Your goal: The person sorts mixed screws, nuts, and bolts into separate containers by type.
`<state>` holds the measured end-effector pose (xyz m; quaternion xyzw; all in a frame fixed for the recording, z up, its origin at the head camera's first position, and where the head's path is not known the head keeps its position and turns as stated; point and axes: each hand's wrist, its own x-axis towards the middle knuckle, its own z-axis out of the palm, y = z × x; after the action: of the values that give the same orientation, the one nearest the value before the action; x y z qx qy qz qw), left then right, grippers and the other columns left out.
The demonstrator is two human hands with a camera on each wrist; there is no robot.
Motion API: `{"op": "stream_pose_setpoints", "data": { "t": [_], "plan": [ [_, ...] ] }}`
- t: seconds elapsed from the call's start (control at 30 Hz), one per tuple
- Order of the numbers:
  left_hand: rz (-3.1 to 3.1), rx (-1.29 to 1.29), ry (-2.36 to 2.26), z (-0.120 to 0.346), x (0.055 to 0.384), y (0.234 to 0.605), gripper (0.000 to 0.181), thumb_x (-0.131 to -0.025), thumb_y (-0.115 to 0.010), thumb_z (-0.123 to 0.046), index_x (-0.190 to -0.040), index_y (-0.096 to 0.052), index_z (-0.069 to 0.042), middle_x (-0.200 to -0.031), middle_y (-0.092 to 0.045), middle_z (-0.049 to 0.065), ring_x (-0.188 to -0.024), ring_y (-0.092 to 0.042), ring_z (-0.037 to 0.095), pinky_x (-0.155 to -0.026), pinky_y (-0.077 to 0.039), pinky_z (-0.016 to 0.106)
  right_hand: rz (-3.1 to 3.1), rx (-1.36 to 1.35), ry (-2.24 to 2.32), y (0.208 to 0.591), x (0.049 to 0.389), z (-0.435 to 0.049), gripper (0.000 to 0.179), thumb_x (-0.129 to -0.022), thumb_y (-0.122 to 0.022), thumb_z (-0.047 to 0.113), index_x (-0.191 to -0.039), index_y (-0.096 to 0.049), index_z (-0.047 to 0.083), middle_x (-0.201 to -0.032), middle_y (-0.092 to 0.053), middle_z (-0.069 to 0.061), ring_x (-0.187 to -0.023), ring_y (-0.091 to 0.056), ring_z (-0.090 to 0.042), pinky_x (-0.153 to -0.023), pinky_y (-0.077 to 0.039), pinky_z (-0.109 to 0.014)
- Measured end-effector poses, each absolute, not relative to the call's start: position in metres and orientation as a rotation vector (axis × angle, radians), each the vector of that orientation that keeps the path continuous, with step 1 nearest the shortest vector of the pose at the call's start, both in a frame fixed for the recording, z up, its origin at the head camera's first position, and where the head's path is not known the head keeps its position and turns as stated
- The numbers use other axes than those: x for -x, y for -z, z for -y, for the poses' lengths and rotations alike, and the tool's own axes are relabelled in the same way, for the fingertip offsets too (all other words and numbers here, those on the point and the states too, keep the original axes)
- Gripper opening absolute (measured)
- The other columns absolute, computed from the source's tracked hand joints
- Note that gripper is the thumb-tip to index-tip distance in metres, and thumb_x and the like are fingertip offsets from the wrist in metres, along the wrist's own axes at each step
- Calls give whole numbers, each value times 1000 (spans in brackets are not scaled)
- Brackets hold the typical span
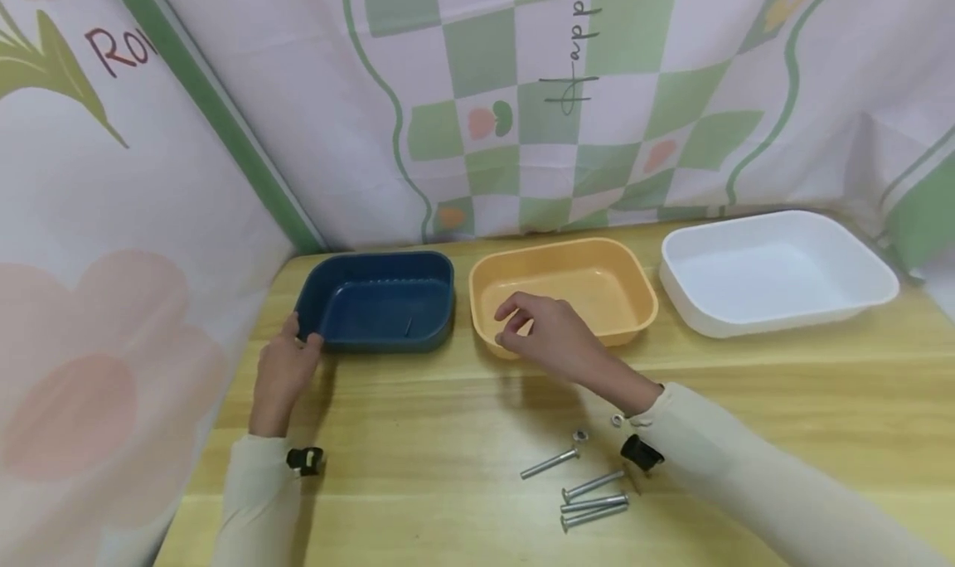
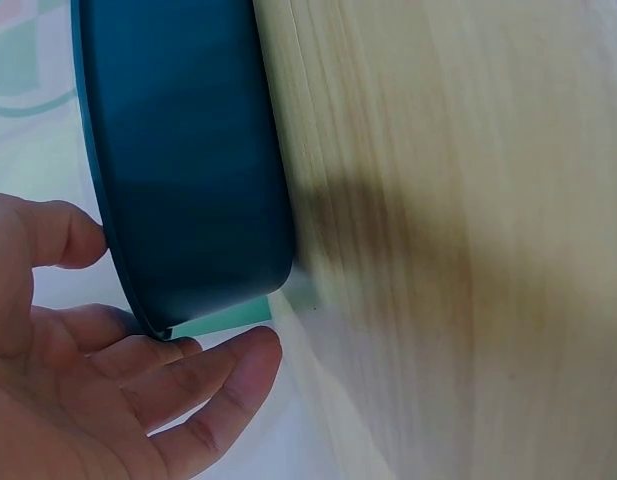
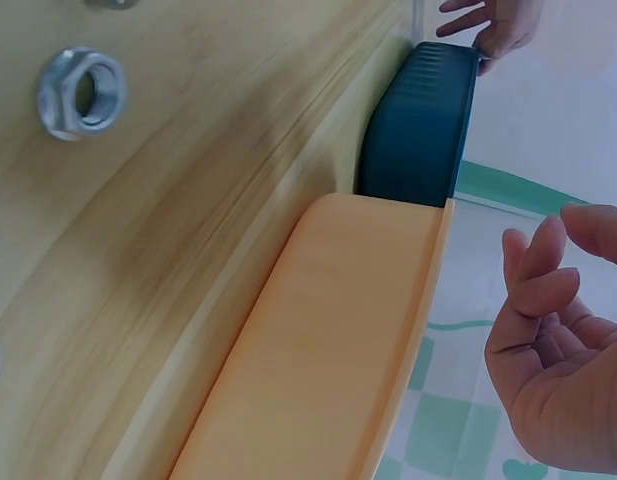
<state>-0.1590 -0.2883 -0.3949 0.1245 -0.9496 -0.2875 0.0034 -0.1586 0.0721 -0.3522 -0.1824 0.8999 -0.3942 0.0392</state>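
Dark blue tray (image 1: pixel 369 302), stiff-looking, far-left on the desk (image 1: pixel 418 459); clock directions below are from its middle, head view. Left hand (image 1: pixel 287 372) at its 8 o'clock corner: thumb on the rim, fingers bent loosely round the corner. Thin small piece (image 1: pixel 408 327) inside toward 4 o'clock; too small to identify.

Yellow tray (image 1: pixel 589 289) at 3 o'clock, narrow gap between. Right hand (image 1: pixel 552 331) hovers over its near-left part; fingers curled, tips close together, nothing visible between them, no contact with the tray seen.

Handling, my judgement: both trays probably light plastic, rigid, not fragile; smooth walls may slip and slide on wood. Best hold: rim at a corner, thumb one side, fingers the other, as at 8 o'clock.

Metal pieces at 4 o'clock: nut (image 1: pixel 580 436), second nut (image 1: pixel 617 420) by the right sleeve, single bolt (image 1: pixel 550 464), and a cluster of three bolts (image 1: pixel 594 503). Hard, small, likely roll; pinch by shank or flats.

White tray (image 1: pixel 776 268) farther out at 3 o'clock. Printed cloth (image 1: pixel 552 161) close behind the trays, also along the left; tight there. More room toward 6 o'clock; right forearm takes up the 4 o'clock side.
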Motion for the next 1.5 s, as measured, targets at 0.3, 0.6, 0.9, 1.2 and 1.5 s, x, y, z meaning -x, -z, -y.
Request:
{"op": "stream_pose_setpoints", "data": {
  "t": [0.3,0.6,0.9,1.2,1.5],
  "plan": [
    [2957,-404,921,287,159,396,61,-91,-39,-29,-142,-17,-5,-54,-43,4,-41,-38,16,-41,-35,33,-2740,586,1256,351,155,-89,18,-81,-64,25,-96,-61,17,-86,-60,5,-60,-53,-13,-56,-43,-30],
    [2967,-392,940,289,157,394,62,-91,-38,-29,-143,-16,-4,-49,-39,1,-40,-35,15,-40,-35,33,-2741,562,1316,352,146,-96,18,-80,-66,22,-96,-62,17,-94,-61,-1,-58,-53,-15,-53,-44,-31],
    [2953,-374,910,289,158,394,61,-91,-37,-30,-142,-17,-5,-51,-40,3,-42,-37,17,-42,-35,33,-2778,557,1304,356,141,-106,20,-78,-68,23,-96,-60,23,-91,-59,7,-59,-54,-11,-49,-43,-30],
    [2959,-386,914,290,158,395,61,-91,-36,-31,-143,-16,-7,-52,-42,3,-42,-37,17,-42,-35,33,-2790,565,1321,360,136,-121,20,-79,-68,20,-97,-60,20,-91,-61,2,-59,-54,-12,-47,-43,-28],
    [2967,-395,895,289,156,393,61,-91,-37,-30,-143,-16,-6,-64,-49,9,-51,-42,20,-47,-35,34,-2770,531,1343,363,131,-136,18,-81,-66,19,-97,-60,17,-92,-60,-2,-63,-55,-12,-53,-45,-27]
  ]
}}
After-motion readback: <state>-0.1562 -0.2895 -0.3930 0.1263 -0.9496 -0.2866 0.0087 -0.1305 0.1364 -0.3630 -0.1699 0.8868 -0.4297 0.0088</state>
